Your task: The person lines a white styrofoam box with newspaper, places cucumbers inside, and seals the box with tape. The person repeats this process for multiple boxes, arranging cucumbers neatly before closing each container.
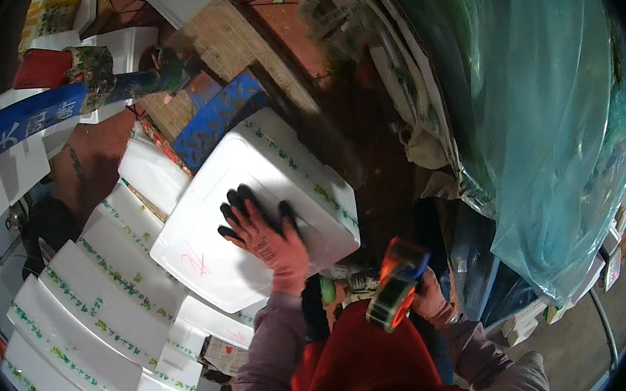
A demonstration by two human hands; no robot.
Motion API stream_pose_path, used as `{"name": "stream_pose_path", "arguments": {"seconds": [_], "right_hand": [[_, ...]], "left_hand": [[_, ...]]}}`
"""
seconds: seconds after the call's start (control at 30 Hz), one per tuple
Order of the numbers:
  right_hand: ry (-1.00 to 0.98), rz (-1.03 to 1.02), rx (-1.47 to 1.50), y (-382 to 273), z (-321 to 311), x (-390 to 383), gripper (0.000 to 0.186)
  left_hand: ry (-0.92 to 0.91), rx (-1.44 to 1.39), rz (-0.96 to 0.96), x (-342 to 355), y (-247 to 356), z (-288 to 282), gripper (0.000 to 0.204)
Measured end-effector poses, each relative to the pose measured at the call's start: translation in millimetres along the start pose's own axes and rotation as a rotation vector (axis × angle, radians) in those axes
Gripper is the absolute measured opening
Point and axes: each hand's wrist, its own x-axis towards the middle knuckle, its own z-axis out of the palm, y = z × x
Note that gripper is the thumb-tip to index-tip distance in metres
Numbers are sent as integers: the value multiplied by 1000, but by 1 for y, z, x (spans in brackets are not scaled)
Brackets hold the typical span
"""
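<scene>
A large white foam box (193, 216) with a closed lid sits in front of me, with pink marks on top and a green leafy pattern along its side. My left hand (271, 244), in a pink glove with black fingertips, lies on the lid with its fingers spread. To the right of the box, my right hand (432, 301) grips a tape dispenser (397, 284) with orange and blue parts. The dispenser is held up apart from the box and looks a little blurred. A red apron (369, 365) covers my front.
Several white foam boxes (102, 294) with green patterns are stacked at the left. A blue post (24, 133) leans across the upper left. A blue metal plate (224, 112) and wooden board (228, 40) lie beyond the box. Teal plastic sheeting (525, 112) fills the right.
</scene>
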Motion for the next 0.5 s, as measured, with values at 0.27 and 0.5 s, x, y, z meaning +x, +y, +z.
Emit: {"name": "stream_pose_path", "arguments": {"seconds": [0.27, 0.5], "right_hand": [[-51, -145, 61, -50, 97, 219, 52], [-180, -510, -757, -171, 136, 362, 39]], "left_hand": [[115, -20, 51, 113, -80, -19, 30], [247, -27, 119, 108, -82, -13, 26]]}}
